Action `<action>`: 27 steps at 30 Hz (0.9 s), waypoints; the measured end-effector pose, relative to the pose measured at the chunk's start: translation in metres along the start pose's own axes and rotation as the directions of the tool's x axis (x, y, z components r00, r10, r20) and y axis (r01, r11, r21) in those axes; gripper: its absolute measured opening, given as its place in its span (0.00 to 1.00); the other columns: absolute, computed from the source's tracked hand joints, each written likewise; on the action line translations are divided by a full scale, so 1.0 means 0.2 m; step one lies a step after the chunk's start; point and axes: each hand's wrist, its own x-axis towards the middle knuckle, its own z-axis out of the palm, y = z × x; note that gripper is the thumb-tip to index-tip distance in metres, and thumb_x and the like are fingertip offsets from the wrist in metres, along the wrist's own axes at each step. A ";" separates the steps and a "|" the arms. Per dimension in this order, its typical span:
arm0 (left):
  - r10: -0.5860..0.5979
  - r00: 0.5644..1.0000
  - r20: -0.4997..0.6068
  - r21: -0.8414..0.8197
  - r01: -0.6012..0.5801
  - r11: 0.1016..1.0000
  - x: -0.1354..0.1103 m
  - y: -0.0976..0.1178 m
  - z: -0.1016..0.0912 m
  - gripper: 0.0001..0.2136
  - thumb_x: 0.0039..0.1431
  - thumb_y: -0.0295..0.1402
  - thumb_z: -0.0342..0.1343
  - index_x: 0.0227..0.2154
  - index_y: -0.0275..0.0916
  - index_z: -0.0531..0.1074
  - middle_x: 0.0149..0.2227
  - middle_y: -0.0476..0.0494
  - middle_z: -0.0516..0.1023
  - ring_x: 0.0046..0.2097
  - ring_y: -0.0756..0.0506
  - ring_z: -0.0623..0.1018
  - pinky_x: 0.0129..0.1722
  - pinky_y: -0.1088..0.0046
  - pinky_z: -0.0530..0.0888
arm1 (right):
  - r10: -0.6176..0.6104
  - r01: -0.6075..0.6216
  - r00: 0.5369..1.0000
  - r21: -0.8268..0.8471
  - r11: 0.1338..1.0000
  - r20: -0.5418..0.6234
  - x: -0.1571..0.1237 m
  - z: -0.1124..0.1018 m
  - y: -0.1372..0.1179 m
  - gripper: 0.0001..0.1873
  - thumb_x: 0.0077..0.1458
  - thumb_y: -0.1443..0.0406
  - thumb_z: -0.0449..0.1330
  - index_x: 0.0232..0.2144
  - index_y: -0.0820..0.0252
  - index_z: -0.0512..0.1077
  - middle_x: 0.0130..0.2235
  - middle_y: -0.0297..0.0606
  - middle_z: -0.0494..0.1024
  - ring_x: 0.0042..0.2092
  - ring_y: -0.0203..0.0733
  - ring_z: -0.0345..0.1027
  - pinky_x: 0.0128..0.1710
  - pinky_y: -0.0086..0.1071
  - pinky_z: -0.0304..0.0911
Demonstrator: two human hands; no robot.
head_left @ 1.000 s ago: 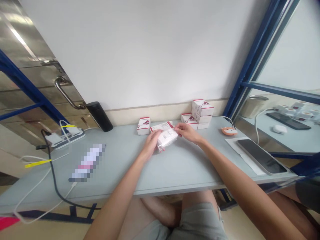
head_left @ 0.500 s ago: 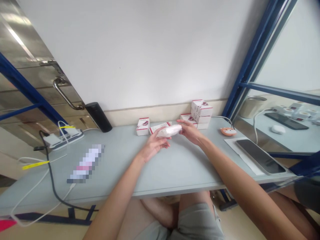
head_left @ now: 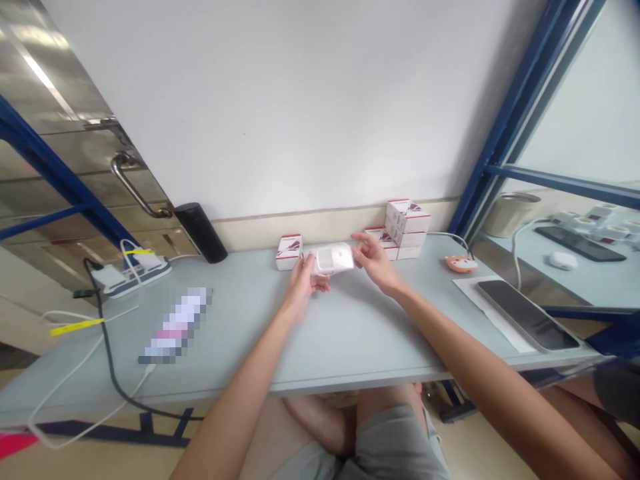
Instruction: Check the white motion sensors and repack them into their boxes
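Note:
My left hand (head_left: 303,285) is closed around the left end of a white packet (head_left: 343,259) above the table. The packet has a grey rectangular patch on its face and a small red mark near its right end; what is inside cannot be told. My right hand (head_left: 376,263) is at the packet's right edge, fingers apart, the index finger raised. Whether a fingertip touches that edge is unclear. Behind the left hand stands a small white-and-red box (head_left: 289,253). More such boxes (head_left: 406,227) are stacked beyond the right hand.
A black cylinder (head_left: 201,233) and a power strip (head_left: 137,277) with cables are at the left, near a blurred-out phone (head_left: 177,325). To the right lie an orange-and-white mouse (head_left: 461,264) and a dark-screened phone (head_left: 527,313) on white paper. A wall closes off the back.
The packet has turned so its face with the grey patch shows. My left hand has shifted its hold at the left end. My right index finger has lifted off the right end.

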 end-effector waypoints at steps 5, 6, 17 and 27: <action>-0.038 0.999 -0.029 -0.104 0.035 0.994 0.02 0.01 -0.01 0.27 0.58 0.58 0.61 0.49 0.41 0.70 0.22 0.55 0.74 0.20 0.49 0.74 0.23 0.73 0.72 | 0.008 -0.004 0.987 -0.029 1.000 0.161 -0.02 -0.01 -0.04 0.29 0.52 0.53 0.71 0.53 0.54 0.70 0.31 0.29 0.72 0.34 0.39 0.66 0.36 0.34 0.61; -0.049 0.998 -0.028 -0.119 0.045 0.992 0.03 0.01 -0.02 0.27 0.58 0.57 0.61 0.48 0.40 0.70 0.21 0.56 0.72 0.20 0.50 0.73 0.23 0.73 0.72 | 0.019 -0.014 0.980 -0.029 0.999 0.199 -0.02 -0.01 -0.04 0.28 0.53 0.54 0.72 0.53 0.54 0.71 0.31 0.30 0.73 0.35 0.39 0.66 0.37 0.34 0.61; -0.046 0.997 -0.070 -0.006 0.045 0.999 0.01 0.02 -0.02 0.26 0.57 0.58 0.63 0.46 0.40 0.75 0.30 0.49 0.79 0.26 0.50 0.76 0.21 0.78 0.68 | 0.227 -0.205 0.746 -0.108 0.973 0.626 -0.09 0.02 0.00 0.60 0.48 0.57 0.78 0.75 0.39 0.50 0.62 0.46 0.73 0.49 0.47 0.76 0.47 0.40 0.74; 0.409 0.908 -0.093 0.539 -0.300 0.787 0.05 0.01 -0.08 0.25 0.67 0.58 0.51 0.53 0.44 0.72 0.48 0.37 0.80 0.53 0.38 0.79 0.50 0.63 0.76 | 0.128 -0.130 0.981 0.002 0.991 0.148 -0.01 0.00 0.02 0.35 0.46 0.58 0.76 0.56 0.53 0.73 0.45 0.39 0.81 0.41 0.46 0.78 0.44 0.42 0.76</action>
